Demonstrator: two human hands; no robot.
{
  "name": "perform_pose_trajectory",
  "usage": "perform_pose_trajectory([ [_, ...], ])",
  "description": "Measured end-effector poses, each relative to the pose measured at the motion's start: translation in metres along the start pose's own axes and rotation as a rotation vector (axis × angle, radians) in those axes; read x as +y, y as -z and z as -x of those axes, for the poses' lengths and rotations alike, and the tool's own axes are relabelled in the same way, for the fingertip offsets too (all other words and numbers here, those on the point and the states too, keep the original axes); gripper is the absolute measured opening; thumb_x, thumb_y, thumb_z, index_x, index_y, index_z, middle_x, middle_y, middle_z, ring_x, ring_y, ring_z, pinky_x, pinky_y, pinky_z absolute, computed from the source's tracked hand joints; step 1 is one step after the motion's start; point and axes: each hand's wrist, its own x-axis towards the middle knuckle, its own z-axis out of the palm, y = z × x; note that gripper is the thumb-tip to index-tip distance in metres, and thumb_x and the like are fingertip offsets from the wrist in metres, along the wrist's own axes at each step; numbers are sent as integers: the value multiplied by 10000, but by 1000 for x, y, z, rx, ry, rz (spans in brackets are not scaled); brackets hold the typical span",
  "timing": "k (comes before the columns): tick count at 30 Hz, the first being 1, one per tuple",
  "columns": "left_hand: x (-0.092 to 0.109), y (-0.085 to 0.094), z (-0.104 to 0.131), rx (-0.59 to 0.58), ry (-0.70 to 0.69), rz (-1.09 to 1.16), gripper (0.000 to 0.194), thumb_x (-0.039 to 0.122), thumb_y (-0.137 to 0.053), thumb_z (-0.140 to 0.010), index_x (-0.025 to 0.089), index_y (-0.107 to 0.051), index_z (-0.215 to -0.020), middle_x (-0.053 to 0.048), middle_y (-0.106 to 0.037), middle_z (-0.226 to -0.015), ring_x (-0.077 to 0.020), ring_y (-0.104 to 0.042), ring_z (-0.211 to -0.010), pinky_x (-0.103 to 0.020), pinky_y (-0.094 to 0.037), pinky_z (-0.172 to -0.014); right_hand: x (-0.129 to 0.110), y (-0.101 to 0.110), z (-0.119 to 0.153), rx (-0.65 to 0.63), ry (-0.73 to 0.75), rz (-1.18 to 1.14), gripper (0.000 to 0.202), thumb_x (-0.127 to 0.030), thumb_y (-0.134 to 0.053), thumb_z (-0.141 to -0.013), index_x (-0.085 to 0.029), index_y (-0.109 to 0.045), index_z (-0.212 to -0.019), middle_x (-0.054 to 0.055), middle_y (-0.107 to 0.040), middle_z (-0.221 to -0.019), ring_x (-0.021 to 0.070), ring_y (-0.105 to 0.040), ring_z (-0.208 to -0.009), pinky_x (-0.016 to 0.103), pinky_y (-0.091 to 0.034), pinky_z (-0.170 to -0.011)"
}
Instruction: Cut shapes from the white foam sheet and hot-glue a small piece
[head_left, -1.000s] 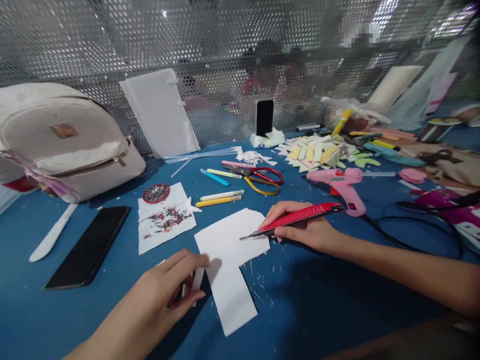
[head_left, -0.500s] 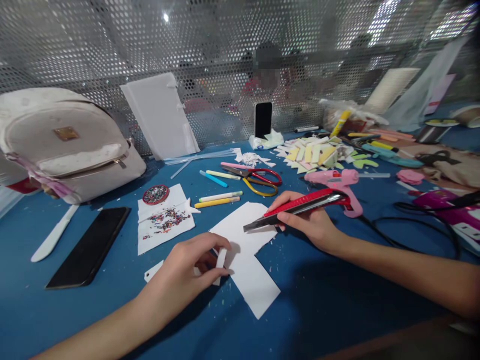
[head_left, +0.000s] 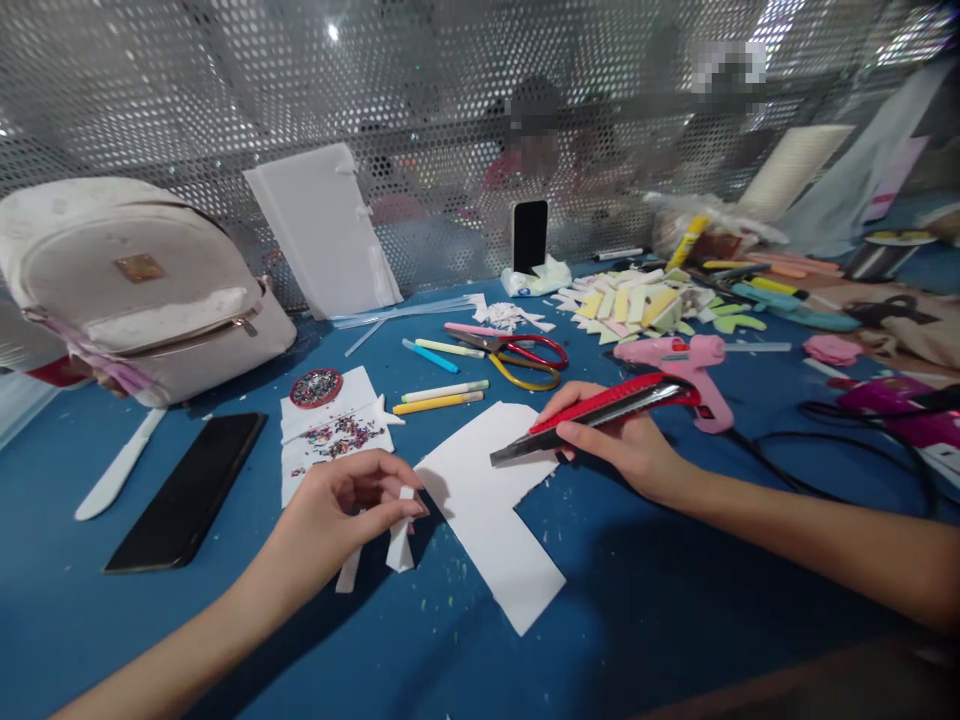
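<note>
My right hand (head_left: 637, 455) is closed around a red utility knife (head_left: 622, 402), its blade extended and pointing left above a white sheet (head_left: 504, 550). That sheet has an angular, cut-out shape and lies flat on the blue table. Left of the sheet, my left hand (head_left: 341, 505) pinches a small white strip (head_left: 401, 552) between thumb and fingers. Another white strip (head_left: 349, 570) shows below the palm; whether the hand touches it I cannot tell.
A black phone (head_left: 187, 490), a white plastic knife (head_left: 124, 465) and a backpack (head_left: 142, 290) are on the left. Scissors (head_left: 525, 360) and markers (head_left: 442, 400) lie beyond the sheet. A pink glue gun (head_left: 694, 365) and a pile of cut pieces (head_left: 637, 305) are at the right.
My left hand has moved left, away from the sheet, carrying the white strip. My right hand holds the utility knife in nearly the same place.
</note>
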Motion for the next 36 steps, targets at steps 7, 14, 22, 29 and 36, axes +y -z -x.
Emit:
perform_pose_trajectory([
  [7,8,-9,3,-54,52,229,258,411,-817,-805,189,-724,-898,-95,-783,-923,-211,-759,-756,-202,-569,-555,4,-1,-2,-104,-172,-151,355,-471,-649,-954,-208,-555,-1173,-14,-617,-730,120,-563,-562,221,-447,-510],
  [14,5,-5,1,20,-1,282,220,387,-830,-803,188,-742,-765,-53,-737,-1063,-178,-736,-856,-209,-600,-693,-16,-3,-22,-257,-346,310,506,-464,-610,-938,-146,-528,-1323,-69,-483,-609,108,-462,-485,204,-324,-450],
  [22,5,5,-4,31,-45,283,227,375,-839,-786,167,-751,-810,18,-612,-621,-65,-524,-532,-142,-435,-514,-45,-19,-35,-99,13,1229,365,-501,-590,-960,-191,-701,-1118,56,-667,-704,191,-561,-615,280,-205,-549],
  [29,15,-1,-2,-42,-59,369,303,310,-900,-701,156,-647,-767,37,-591,-573,-70,-516,-536,-147,-410,-531,-77,-83,-37,-527,-39,441,455,-531,-446,-1045,-184,-609,-799,-16,-610,-655,122,-549,-612,247,-340,-593],
  [36,8,4,2,23,-101,521,405,447,-841,-788,174,-542,-759,56,-579,-613,-52,-516,-564,-137,-408,-557,-69,-106,-50,-501,-226,-89,410,-520,-644,-947,-174,-542,-753,-67,-489,-624,74,-448,-533,224,-339,-540],
])
